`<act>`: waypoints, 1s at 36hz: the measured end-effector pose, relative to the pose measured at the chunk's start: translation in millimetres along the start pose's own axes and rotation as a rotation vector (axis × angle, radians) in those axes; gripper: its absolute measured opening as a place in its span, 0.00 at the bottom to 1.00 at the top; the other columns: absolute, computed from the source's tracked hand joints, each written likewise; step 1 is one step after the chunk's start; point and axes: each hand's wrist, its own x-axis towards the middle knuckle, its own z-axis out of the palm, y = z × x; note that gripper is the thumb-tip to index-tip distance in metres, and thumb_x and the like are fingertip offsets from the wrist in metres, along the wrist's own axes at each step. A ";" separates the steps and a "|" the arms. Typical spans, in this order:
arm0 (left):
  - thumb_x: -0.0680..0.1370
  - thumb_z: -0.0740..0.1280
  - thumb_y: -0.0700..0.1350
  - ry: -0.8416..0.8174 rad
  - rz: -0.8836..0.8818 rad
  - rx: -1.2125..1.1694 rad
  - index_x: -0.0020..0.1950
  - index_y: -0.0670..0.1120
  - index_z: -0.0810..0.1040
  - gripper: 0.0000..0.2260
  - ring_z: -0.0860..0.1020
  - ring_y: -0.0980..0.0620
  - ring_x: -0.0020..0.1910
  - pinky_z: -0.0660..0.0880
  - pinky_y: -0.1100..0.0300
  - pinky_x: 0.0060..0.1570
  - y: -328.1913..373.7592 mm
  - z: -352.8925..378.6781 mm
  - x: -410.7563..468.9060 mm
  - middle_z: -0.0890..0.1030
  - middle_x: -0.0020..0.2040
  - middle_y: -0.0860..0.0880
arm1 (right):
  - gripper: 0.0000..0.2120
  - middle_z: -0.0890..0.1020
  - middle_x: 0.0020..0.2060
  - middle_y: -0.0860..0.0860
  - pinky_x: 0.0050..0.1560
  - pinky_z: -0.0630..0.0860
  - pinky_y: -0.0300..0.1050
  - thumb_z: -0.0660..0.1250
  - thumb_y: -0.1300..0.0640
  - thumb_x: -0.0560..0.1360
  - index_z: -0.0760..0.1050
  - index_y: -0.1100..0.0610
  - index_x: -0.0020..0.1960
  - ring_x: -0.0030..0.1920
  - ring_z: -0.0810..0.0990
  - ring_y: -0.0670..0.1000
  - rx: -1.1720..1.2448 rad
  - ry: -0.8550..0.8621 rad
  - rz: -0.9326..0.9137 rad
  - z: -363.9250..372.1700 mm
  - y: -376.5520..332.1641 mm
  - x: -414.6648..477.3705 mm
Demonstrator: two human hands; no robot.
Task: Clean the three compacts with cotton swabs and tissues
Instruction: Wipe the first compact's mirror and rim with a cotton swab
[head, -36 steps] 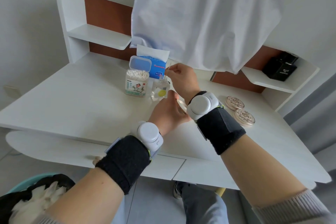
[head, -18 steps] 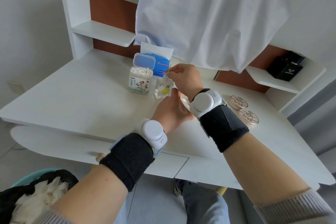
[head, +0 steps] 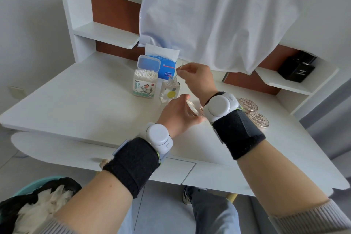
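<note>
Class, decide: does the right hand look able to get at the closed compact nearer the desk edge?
Probably yes: the right hand pinches a cotton swab, but the compact lies uncovered close by, nothing between.

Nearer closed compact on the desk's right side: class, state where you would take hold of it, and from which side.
Probably best to come from above and grip the rim of the nearer closed compact. It lies flat, a low disc, so only the rim offers hold. The other closed compact sits close at its far edge, so pinch across the side edges.

Blue-lidded swab jar, embossed rose-gold compacts (two).
</note>
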 end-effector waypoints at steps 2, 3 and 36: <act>0.69 0.73 0.54 0.000 0.007 0.012 0.65 0.45 0.70 0.29 0.77 0.49 0.54 0.70 0.60 0.49 -0.4 0.6 -0.3 0.80 0.51 0.49 | 0.07 0.84 0.40 0.46 0.44 0.76 0.41 0.68 0.60 0.72 0.78 0.51 0.36 0.36 0.78 0.43 0.058 0.043 -0.027 -10.9 1.9 -1.6; 0.69 0.73 0.54 0.001 0.006 0.017 0.66 0.44 0.70 0.29 0.76 0.50 0.55 0.69 0.60 0.49 -0.3 1.5 -0.4 0.79 0.52 0.49 | 0.07 0.84 0.39 0.46 0.44 0.76 0.42 0.68 0.61 0.71 0.79 0.52 0.36 0.37 0.78 0.45 0.091 0.061 -0.033 -17.5 3.5 -4.0; 0.67 0.76 0.56 -0.007 -0.078 -0.007 0.65 0.47 0.69 0.32 0.72 0.55 0.48 0.67 0.63 0.48 5.7 -2.9 -5.9 0.73 0.46 0.55 | 0.05 0.82 0.38 0.46 0.45 0.75 0.36 0.68 0.62 0.72 0.76 0.53 0.41 0.40 0.81 0.47 -0.215 0.106 -0.218 -52.9 81.8 -40.7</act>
